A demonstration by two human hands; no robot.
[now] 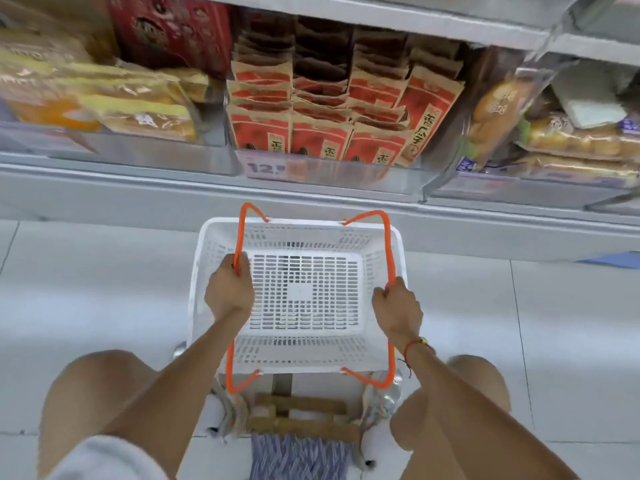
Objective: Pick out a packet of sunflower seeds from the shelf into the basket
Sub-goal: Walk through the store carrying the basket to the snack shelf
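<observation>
Knees [104,393] frame the bottom of the view, bent as the person crouches before the shelf [311,206]. Sunflower seed packets [322,140], brown paper with red panels, stand in rows in the shelf's middle bin, directly above and beyond the basket [298,289], none of them touched yet. White and slotted, the basket holds nothing and sits low over the floor (whether it rests on the floor or hangs from the handles I cannot tell). Left hand [228,289] is clenched round the left orange handle [239,237]; right hand [396,306] is clenched round the right one. Bread bags [104,98] fill the bin left of the packets. By my reading the pick has not begun: next, one hand must let go of its handle and reach up and forward to a front packet.
</observation>
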